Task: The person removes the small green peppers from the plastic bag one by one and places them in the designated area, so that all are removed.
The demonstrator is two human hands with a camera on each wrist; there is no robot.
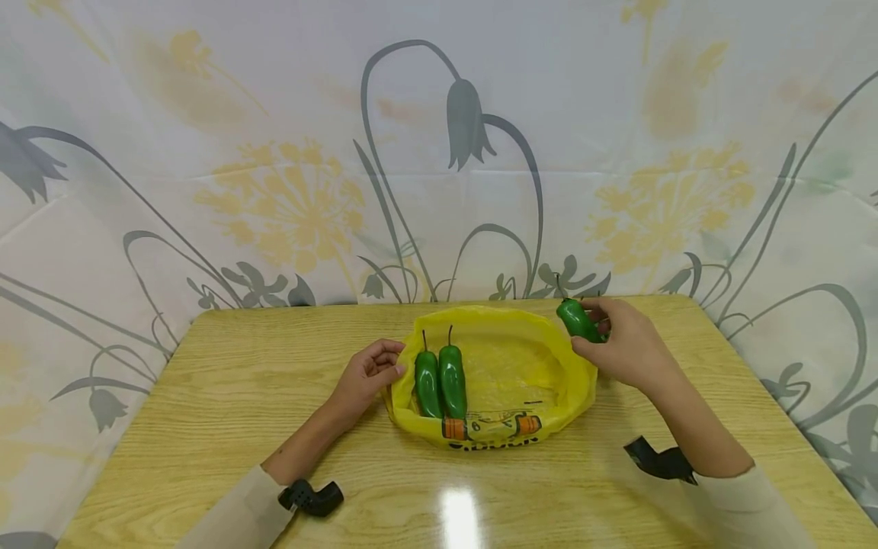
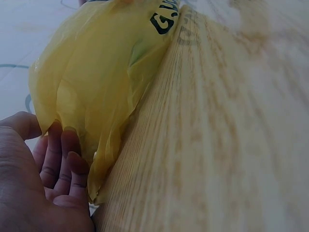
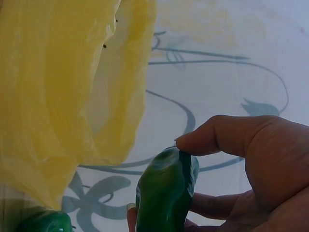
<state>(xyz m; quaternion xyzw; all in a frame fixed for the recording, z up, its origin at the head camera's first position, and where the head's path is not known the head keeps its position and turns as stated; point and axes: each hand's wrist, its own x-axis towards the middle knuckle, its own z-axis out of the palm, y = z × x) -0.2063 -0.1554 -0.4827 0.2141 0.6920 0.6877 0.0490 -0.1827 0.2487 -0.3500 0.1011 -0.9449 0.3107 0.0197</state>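
Observation:
A yellow plastic bag [image 1: 507,320] lies on the table with its mouth spread wide. Inside, at its left side, two glossy green peppers [image 1: 453,381] lean side by side, stems up. My left hand [image 1: 366,377] pinches the bag's left rim between thumb and fingers; the left wrist view shows the yellow plastic [image 2: 91,87] at the fingertips. Beside the bag's far right rim, my right hand [image 1: 627,343] holds another green pepper [image 1: 576,319], its stem pointing up. The right wrist view shows thumb and fingers around this pepper [image 3: 166,193].
Part of a further green pepper [image 3: 46,222] shows low in the right wrist view, near the bag. The wooden table [image 1: 274,374] ends at a flower-patterned cloth [image 1: 295,152] behind. Black wrist mounts [image 1: 312,498] sit on both forearms.

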